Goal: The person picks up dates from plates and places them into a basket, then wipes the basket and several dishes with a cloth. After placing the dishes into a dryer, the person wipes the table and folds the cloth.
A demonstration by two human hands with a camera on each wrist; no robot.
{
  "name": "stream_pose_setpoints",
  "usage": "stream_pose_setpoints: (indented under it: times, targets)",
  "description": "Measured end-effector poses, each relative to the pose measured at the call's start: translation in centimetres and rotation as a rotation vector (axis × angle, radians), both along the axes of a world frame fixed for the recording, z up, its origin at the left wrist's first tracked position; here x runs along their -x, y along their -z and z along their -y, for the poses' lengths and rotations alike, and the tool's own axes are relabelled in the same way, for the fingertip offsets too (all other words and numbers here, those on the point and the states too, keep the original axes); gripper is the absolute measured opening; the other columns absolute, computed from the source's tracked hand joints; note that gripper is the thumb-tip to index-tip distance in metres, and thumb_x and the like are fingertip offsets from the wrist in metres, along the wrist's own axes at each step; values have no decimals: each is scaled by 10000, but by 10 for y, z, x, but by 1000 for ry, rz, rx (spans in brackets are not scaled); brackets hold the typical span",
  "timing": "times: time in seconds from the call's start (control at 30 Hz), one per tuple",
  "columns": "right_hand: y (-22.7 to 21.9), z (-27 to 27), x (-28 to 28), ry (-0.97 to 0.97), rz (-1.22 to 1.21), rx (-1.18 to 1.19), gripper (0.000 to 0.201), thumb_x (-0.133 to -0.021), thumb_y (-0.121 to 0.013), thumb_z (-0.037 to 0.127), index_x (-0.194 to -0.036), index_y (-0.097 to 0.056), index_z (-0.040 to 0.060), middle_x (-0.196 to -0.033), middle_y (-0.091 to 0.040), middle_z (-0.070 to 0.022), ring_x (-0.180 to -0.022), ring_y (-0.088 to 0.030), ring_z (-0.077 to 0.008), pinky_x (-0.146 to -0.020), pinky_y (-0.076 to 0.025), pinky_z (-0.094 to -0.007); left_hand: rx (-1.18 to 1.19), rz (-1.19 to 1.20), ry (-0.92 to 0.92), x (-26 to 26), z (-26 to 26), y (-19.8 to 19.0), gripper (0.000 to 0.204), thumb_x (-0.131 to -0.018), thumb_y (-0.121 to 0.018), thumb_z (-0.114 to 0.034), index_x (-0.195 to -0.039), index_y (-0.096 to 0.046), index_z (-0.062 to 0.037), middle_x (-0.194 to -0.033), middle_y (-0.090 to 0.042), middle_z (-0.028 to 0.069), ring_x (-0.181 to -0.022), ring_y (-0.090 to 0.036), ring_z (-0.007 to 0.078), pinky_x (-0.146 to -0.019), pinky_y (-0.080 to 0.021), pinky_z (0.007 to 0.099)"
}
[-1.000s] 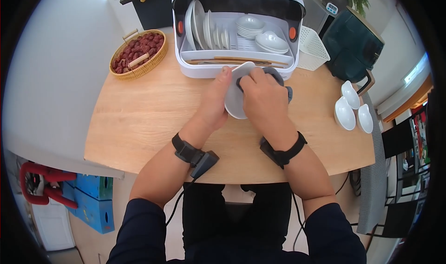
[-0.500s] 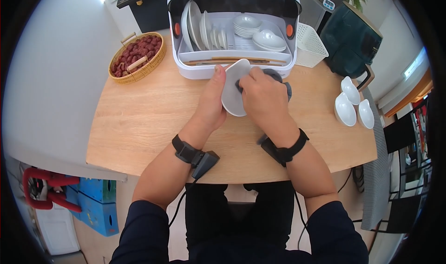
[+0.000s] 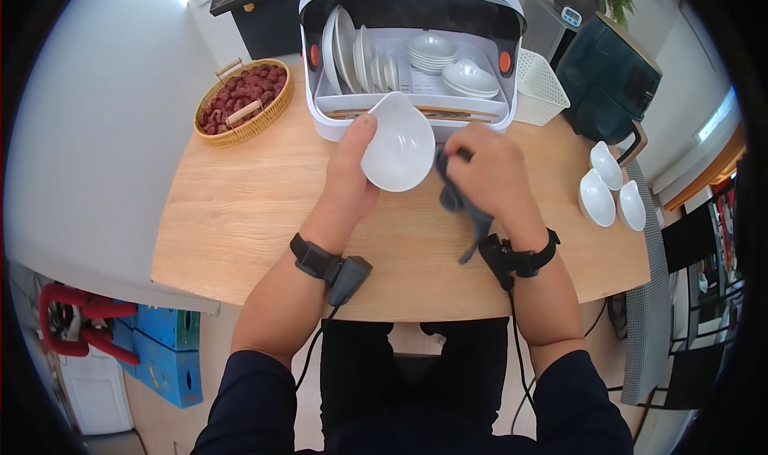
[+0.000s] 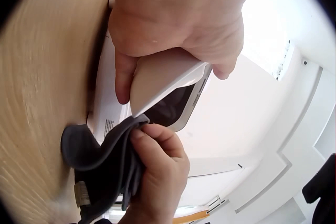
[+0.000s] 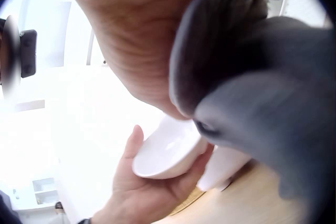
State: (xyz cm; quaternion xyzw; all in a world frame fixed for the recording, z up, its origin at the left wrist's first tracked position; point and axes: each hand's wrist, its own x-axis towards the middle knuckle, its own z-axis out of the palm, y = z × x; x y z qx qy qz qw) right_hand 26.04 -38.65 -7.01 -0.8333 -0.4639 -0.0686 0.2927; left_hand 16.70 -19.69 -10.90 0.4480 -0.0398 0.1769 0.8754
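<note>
My left hand (image 3: pixel 350 167) grips a white teardrop-shaped bowl (image 3: pixel 400 147) by its left side, thumb at the rim. The hollow of the bowl faces up toward the head camera. Beside the bowl's right edge, my right hand (image 3: pixel 494 173) pinches a dark grey cloth (image 3: pixel 478 221), which hangs in folds below the fingers. In the left wrist view the pinched end of the cloth (image 4: pixel 113 155) is right at the bowl's tip. The cloth (image 5: pixel 262 98) covers much of the right wrist view and hides the right fingertips there.
Behind the hands stands an open white dish cabinet (image 3: pixel 328 127) with plates, bowls and chopsticks. A wicker basket (image 3: pixel 276 107) of dark red fruit is at the left. Three small white bowls (image 3: pixel 596 199), a white plastic basket (image 3: pixel 540 95) and a dark green appliance (image 3: pixel 612 75) occupy the right.
The bowl has turned from edge-on to face up and shows its inside. My right hand, earlier pressing the cloth against the bowl, has moved right with the cloth, which now hangs down.
</note>
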Motion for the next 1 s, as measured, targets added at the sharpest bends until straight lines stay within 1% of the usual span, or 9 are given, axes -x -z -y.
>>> stream_pose_setpoints:
  times: [0.07, 0.1, 0.23, 0.37, 0.43, 0.63, 0.77, 0.83, 1.0]
  targets:
    - [0, -1, -13, 41, -148, -538, 160, -829, -708, 123, -948, -723, 18, -896, -719, -75, -790, -661, -201, -751, -531, -307, 35, 13, 47, 3, 1, -2, 557, -1064, -488, -403, -1450, -502, -2, -1373, -628, 145, -1252, -630, 266, -1059, -516, 407]
    - [1, 1, -13, -48, -462, -604, 236, -940, -684, 209, -1075, -734, 22, -974, -712, -31, -891, -649, -139, -825, -523, -285, 108, -23, 94, 6, 8, -7, 535, -1044, -526, -378, -1413, -523, 9, -1313, -654, 155, -1187, -662, 258, -1011, -546, 389]
    - [11, -17, 1, -317, -990, -759, 368, -1047, -621, 287, -1286, -670, 12, -1181, -685, -60, -1087, -608, -121, -952, -475, -260, 212, -54, 337, 7, 6, 3, 525, -1015, -569, -306, -1411, -514, 34, -1292, -662, 179, -1123, -695, 256, -956, -582, 375]
    - [20, -22, 0, -311, -1081, -804, 375, -1049, -611, 276, -1296, -656, -3, -1194, -692, -79, -1073, -628, -132, -941, -497, -272, 88, -157, 261, 2, 2, 7, 502, -1018, -604, -324, -1355, -571, 47, -1226, -693, 156, -1048, -708, 229, -908, -580, 348]
    - [19, -23, 1, -187, -1020, -872, 372, -1050, -602, 259, -1307, -647, -6, -1181, -703, -92, -1041, -656, -144, -911, -526, -280, -302, -262, -61, -3, 6, 11, 457, -1010, -657, -379, -1177, -685, 45, -1024, -738, 100, -871, -699, 173, -777, -564, 320]
    - [7, -18, 6, -479, -1156, -824, 429, -1075, -537, 342, -1278, -652, -18, -1141, -723, -107, -990, -697, -171, -893, -566, -305, -954, -323, -192, 1, 7, 8, 473, -1032, -647, -425, -963, -729, 35, -778, -692, 14, -675, -626, 104, -596, -505, 295]
    - [23, -24, 1, -495, -1483, -842, 469, -1082, -507, 407, -1275, -654, 6, -1189, -718, -118, -1036, -699, -190, -930, -567, -329, -954, -327, -345, 8, 23, -3, 447, -1035, -648, -398, -917, -715, 28, -722, -682, 69, -665, -605, 122, -603, -492, 319]
    - [24, -30, 9, -444, -1713, -850, 480, -1078, -511, 439, -1306, -642, 37, -1212, -719, -116, -1060, -701, -202, -941, -568, -344, -777, -67, -697, 2, 20, 2, 455, -1026, -654, -423, -877, -699, 6, -641, -625, 70, -600, -574, 142, -574, -478, 338]
    - [21, -34, 24, -272, -1843, -779, 512, -1071, -518, 476, -1330, -627, 47, -1241, -713, -99, -1037, -713, -193, -902, -583, -339, -914, -58, -1019, -8, -16, 10, 447, -1031, -638, -426, -850, -671, -19, -591, -572, 109, -522, -557, 226, -543, -454, 377]
